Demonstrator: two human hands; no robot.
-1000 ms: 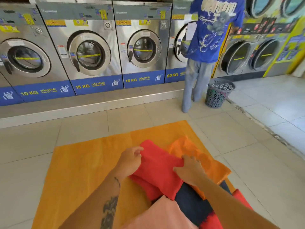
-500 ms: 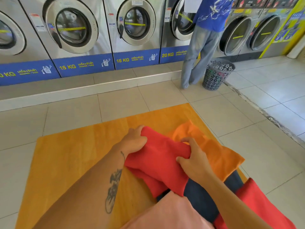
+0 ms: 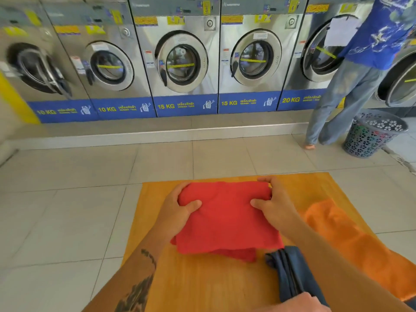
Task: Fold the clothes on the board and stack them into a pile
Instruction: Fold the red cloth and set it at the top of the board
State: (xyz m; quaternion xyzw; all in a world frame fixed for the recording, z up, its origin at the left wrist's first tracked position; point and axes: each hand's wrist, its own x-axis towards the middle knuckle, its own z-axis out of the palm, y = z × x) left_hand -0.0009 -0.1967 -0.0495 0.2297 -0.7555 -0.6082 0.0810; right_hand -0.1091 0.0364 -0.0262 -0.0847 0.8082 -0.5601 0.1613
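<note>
A folded red cloth [image 3: 227,221] lies on the yellow wooden board [image 3: 202,282] laid on the tiled floor. My left hand [image 3: 177,208] grips its far left corner, thumb on top. My right hand [image 3: 274,203] grips its far right corner the same way. To the right on the board lies an orange cloth [image 3: 342,230]. A folded dark blue cloth [image 3: 290,273] rests near the front, partly under my right forearm.
A row of steel washing machines [image 3: 182,61] on a raised step lines the back. A person [image 3: 351,70] in a blue shirt and jeans stands at the far right by a grey laundry basket [image 3: 373,136]. Grey floor tiles surround the board.
Both hands have carried the red cloth left off the pile and set it flat at the board's far middle. The view has swung left; the pink cloth is out of sight.
</note>
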